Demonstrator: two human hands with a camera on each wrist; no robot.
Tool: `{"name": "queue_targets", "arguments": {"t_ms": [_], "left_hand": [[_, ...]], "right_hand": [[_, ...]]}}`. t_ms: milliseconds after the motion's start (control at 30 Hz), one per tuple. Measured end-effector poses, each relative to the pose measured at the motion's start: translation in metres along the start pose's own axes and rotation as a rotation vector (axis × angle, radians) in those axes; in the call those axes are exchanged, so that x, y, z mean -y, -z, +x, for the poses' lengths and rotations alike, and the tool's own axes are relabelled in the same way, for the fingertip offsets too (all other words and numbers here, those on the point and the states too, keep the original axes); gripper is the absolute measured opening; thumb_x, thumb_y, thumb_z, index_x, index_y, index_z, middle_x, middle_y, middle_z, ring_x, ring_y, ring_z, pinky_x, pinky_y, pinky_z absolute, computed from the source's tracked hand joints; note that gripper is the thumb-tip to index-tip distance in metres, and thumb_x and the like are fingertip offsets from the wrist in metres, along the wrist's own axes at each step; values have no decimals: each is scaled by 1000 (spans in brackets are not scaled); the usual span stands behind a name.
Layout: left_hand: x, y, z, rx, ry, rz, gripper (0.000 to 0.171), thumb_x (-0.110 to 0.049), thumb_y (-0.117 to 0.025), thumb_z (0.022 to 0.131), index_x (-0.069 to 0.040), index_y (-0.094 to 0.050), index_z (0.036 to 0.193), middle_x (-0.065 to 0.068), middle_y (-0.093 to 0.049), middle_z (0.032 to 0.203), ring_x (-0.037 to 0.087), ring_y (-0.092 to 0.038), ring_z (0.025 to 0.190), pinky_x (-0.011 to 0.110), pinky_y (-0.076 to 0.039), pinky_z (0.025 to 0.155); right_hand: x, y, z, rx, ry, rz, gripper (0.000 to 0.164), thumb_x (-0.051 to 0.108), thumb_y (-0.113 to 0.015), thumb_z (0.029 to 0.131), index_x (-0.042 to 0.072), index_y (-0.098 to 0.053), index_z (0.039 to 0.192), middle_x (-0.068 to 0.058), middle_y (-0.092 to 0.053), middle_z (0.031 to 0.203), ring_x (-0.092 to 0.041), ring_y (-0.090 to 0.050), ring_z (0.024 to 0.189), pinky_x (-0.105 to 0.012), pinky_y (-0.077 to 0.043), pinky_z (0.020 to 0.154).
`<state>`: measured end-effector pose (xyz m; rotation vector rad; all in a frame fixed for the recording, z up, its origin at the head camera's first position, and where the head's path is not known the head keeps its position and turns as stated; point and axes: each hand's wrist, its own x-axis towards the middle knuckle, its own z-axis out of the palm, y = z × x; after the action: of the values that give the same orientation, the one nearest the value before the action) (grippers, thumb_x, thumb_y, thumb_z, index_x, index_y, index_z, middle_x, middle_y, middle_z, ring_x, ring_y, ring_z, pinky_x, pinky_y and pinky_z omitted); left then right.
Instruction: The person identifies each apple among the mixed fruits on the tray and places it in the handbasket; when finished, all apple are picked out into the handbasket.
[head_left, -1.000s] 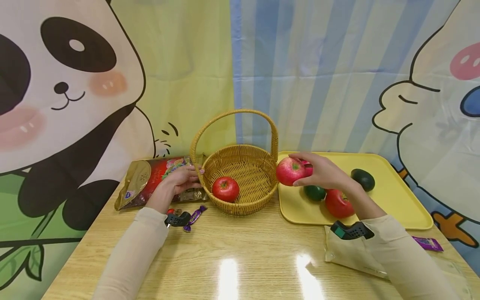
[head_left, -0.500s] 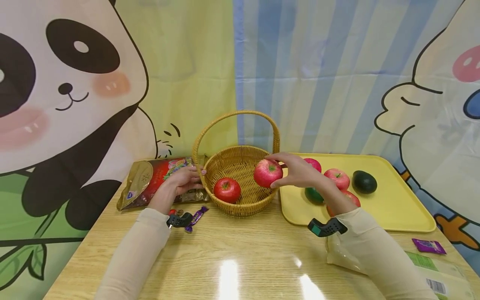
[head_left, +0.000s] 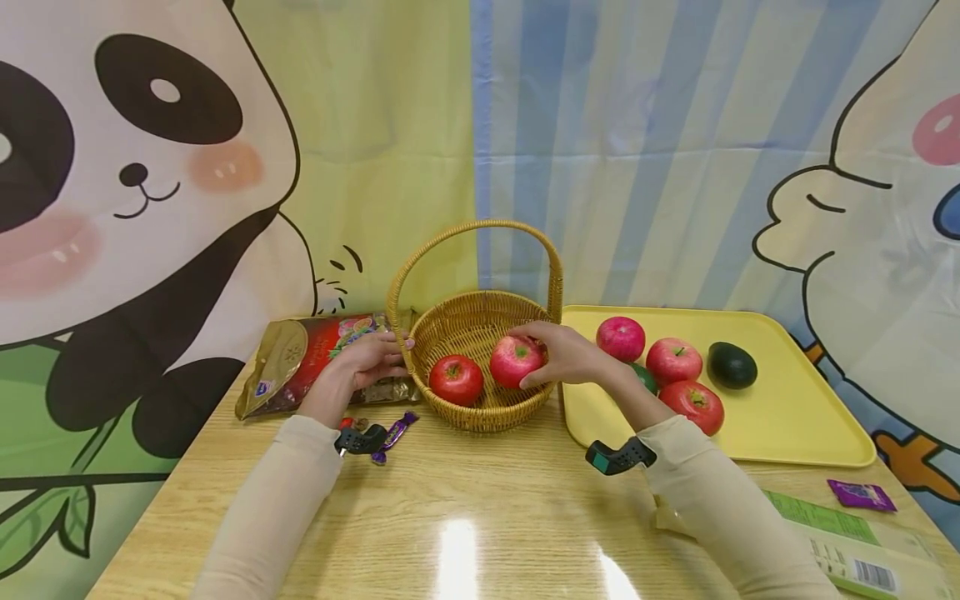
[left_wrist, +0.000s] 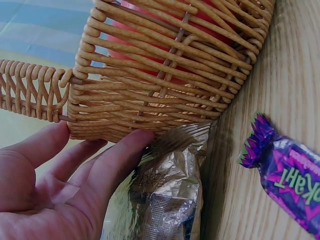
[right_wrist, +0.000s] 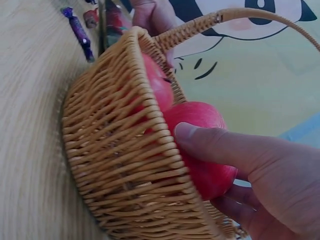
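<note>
My right hand (head_left: 566, 354) grips a pinkish-red apple (head_left: 513, 362) low inside the wicker basket (head_left: 480, 419). Thumb and fingers lie on opposite sides of this fruit in the right wrist view. Beside it in the basket sits another red apple (head_left: 455, 380), touching or nearly touching it. My left hand (head_left: 367, 363) rests against the basket's left side near the handle base. Its fairly straight fingers (left_wrist: 120, 152) touch the woven wall in the left wrist view, above a shiny candy bag (head_left: 315, 358).
A yellow tray (head_left: 795, 417) at right bears several apples, including a red one (head_left: 692, 407), and a dark green avocado (head_left: 732, 365). Purple wrapped candies (head_left: 396, 437) lie before the basket. A green-and-clear packet (head_left: 847, 542) lies front right. The basket's tall handle (head_left: 487, 223) arches overhead.
My right hand has carried the apple leftward from above the tray's edge and down into the basket, beside the red one. My left hand has stayed at the basket's side.
</note>
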<state>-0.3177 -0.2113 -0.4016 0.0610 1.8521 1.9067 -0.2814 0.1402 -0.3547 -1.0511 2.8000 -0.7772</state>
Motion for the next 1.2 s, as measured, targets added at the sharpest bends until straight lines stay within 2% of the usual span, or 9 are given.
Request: {"name": "queue_targets", "arguments": {"t_ms": [233, 433, 667, 933, 1200], "left_hand": [[0, 1, 2, -3, 1, -16, 54, -9, -43, 104, 3, -21, 152, 27, -31, 153, 39, -35, 140, 47, -48, 102], [0, 0, 0, 11, -11, -24, 55, -9, -46, 103, 5, -22, 151, 27, -29, 153, 39, -35, 140, 49, -44, 105], [0, 2, -4, 62, -58, -11, 67, -16, -56, 99, 9, -20, 150, 30, -31, 151, 39, -40, 138, 51, -45, 105], [1, -1, 0, 25, -13, -18, 59, -10, -44, 104, 4, -15, 153, 29, -26, 154, 40, -31, 141, 52, -38, 109], [1, -1, 0, 23, -3, -33, 56, -8, -42, 104, 4, -17, 153, 27, -27, 154, 39, -31, 142, 54, -35, 111]], "right_hand": [[1, -11, 3, 57, 12, -46, 77, 31, -86, 73, 7, -52, 139, -13, -57, 136, -32, -54, 124, -45, -51, 99], [3, -16, 4, 74, 19, -73, 75, 33, -86, 72, 8, -54, 136, -12, -59, 133, -31, -55, 122, -46, -50, 100], [5, -19, 7, 94, 10, -92, 75, 32, -85, 73, 7, -54, 136, -12, -59, 134, -30, -56, 122, -45, -50, 100], [7, -19, 8, 146, -9, -102, 75, 31, -83, 77, 3, -50, 139, -15, -55, 137, -33, -53, 125, -47, -48, 103], [9, -17, 7, 177, 5, -125, 76, 31, -81, 80, 2, -47, 141, -19, -52, 140, -36, -50, 128, -49, -45, 106]]}}
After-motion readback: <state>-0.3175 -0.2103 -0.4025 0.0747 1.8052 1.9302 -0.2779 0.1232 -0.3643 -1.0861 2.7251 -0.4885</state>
